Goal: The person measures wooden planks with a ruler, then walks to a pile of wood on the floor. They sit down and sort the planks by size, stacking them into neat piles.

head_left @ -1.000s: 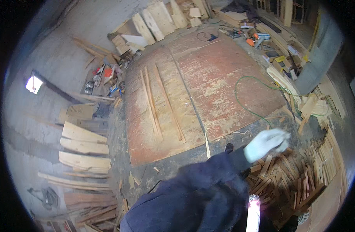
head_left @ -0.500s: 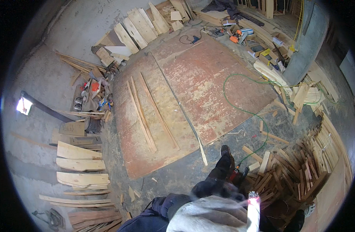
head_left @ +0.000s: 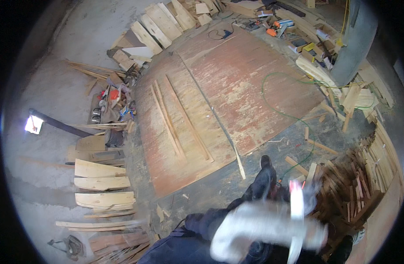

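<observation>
A pale grey sleeve (head_left: 259, 224), smeared by motion, crosses the lower middle over my dark-trousered legs (head_left: 193, 229). Its far end points right, and I cannot make out my left hand's fingers there. A greyish blur (head_left: 314, 189) farther right may be my right hand; its fingers and anything in them are unreadable. In front of the sleeve a white cigarette (head_left: 296, 207) with a reddish tip stands upright, close to the camera. Beside my dark shoe (head_left: 265, 163) the green cord (head_left: 294, 116) runs down toward a partly hidden red and dark tool.
Reddish boards (head_left: 237, 97) cover the floor ahead, with long thin wood strips (head_left: 188, 119) on them. Offcuts (head_left: 347, 185) are heaped at right. Shaped planks (head_left: 103, 182) lie along the left wall. Tools and boxes (head_left: 307, 48) crowd the far right, near a grey post (head_left: 351, 48).
The grey sleeve has swung up and right and now stretches across my lap. The whole view has shifted slightly, so the floor things appear farther right. The cigarette appears higher.
</observation>
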Motion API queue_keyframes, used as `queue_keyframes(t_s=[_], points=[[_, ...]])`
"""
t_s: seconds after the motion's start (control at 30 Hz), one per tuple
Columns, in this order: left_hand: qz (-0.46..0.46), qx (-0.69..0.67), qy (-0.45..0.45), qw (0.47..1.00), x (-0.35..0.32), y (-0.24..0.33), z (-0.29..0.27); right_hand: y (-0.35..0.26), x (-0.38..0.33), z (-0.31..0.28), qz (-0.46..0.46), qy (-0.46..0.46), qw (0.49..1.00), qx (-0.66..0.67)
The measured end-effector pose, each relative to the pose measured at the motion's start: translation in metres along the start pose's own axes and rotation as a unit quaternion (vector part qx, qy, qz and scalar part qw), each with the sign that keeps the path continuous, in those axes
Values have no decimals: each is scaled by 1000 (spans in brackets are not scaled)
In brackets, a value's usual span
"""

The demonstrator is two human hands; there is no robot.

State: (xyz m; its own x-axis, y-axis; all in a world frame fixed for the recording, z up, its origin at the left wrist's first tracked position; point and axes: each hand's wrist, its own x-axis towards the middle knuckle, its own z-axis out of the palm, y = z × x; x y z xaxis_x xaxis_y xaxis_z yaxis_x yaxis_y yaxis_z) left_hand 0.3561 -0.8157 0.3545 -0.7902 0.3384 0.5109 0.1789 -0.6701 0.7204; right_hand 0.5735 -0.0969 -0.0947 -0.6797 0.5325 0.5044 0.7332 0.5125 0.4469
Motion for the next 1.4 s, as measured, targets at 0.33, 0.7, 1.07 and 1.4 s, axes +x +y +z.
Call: queue_keyframes(t_s=[0.33,0.7,1.07,1.4], points=[[-309,-205,355,858,-35,-133,-64,-1,9,-83,21,-140,988,62],[-466,-37,228,854,57,-244,-73,-27,47,-80,113,-179,973,89],[-550,-313,-254,731,310,-346,47,-16,36,-34,106,-170,976,81],[-509,-488,-213,676,392,-363,112,-16,49,-40,139,-197,965,106]])
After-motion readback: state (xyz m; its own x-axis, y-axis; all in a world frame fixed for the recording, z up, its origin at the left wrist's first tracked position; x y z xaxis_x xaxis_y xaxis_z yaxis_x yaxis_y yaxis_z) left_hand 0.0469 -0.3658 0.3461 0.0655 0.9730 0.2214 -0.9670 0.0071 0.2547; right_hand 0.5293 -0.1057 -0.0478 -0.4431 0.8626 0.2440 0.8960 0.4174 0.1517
